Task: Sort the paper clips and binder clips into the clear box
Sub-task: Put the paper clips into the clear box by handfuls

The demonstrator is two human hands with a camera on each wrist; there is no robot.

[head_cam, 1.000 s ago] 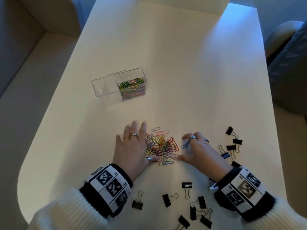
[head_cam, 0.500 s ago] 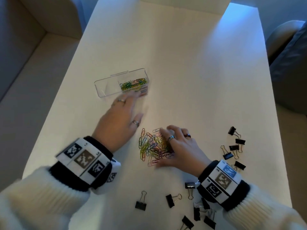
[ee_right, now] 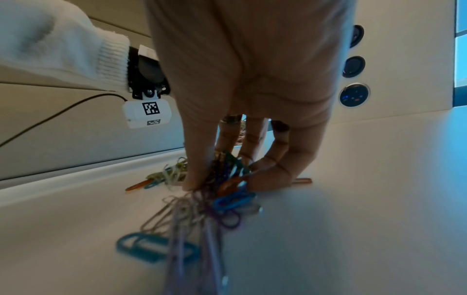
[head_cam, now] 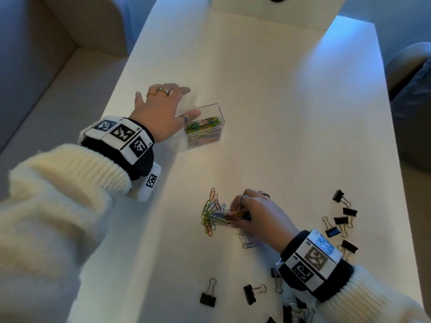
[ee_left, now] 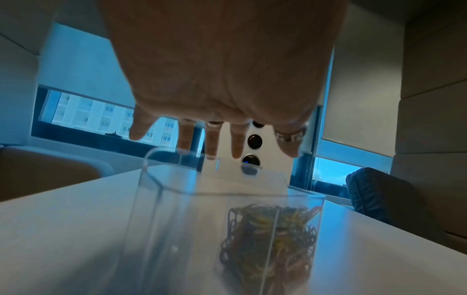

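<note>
The clear box [head_cam: 211,110] stands on the white table [head_cam: 279,113]; its right compartment holds colored paper clips [head_cam: 203,127], its left one is hidden under my hand. My left hand [head_cam: 179,101] hovers over that left compartment with fingers straight and spread; in the left wrist view the left hand [ee_left: 237,147] reaches past the box's [ee_left: 156,199] far rim, holding nothing. My right hand [head_cam: 235,215] pinches a bunch from the loose paper clip pile [head_cam: 211,213]. The right wrist view shows thumb and fingers of the right hand [ee_right: 222,179] curled round the clips [ee_right: 227,201].
Black binder clips lie scattered to the right of my right hand [head_cam: 339,221] and along the near edge [head_cam: 208,298]. A few stray paper clips [head_cam: 247,241] sit under my right wrist. Sofas flank the table on both sides.
My left hand has left the pile and travelled up to the clear box. My right hand has slid left onto the pile and curled its fingers round a bunch of clips.
</note>
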